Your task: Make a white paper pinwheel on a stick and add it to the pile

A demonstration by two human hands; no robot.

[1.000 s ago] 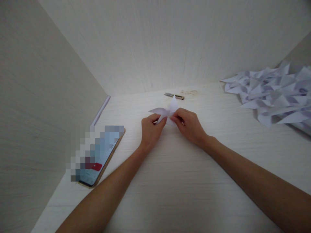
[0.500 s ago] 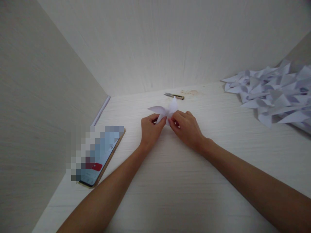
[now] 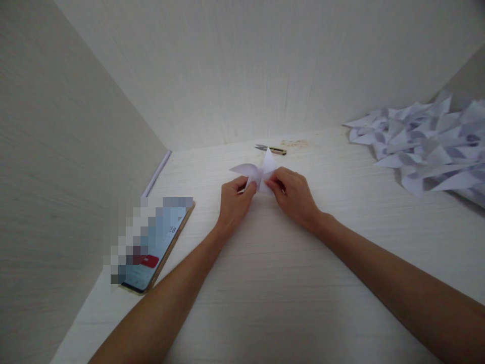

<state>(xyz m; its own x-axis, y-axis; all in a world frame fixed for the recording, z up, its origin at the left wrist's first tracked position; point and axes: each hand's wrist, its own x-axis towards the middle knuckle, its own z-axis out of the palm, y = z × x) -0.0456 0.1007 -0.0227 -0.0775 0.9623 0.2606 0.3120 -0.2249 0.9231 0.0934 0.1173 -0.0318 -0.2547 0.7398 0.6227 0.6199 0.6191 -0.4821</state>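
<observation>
A white paper pinwheel [image 3: 259, 174] with pointed, curled blades is held between my two hands over the table. My left hand [image 3: 235, 199] pinches its lower left part, thumb in front and fingers behind. On the other side, my right hand [image 3: 293, 194] grips the right blade between thumb and fingertips. One blade points up and another sticks out to the left. Parts of the paper are hidden behind my fingers. Just beyond the pinwheel lies a pair of thread snips [image 3: 271, 149], blades to the left.
A pile of similar folded white paper shapes [image 3: 420, 141] lies at the back right. A phone [image 3: 159, 247], partly blurred out, rests at the left. Behind it, a thin white roll [image 3: 157, 173] lies along the left wall. Walls rise at the back and sides.
My right hand has shifted slightly right, its fingertips now farther from my left thumb. More of the pinwheel's middle and lower right shows. My left hand keeps its pinch.
</observation>
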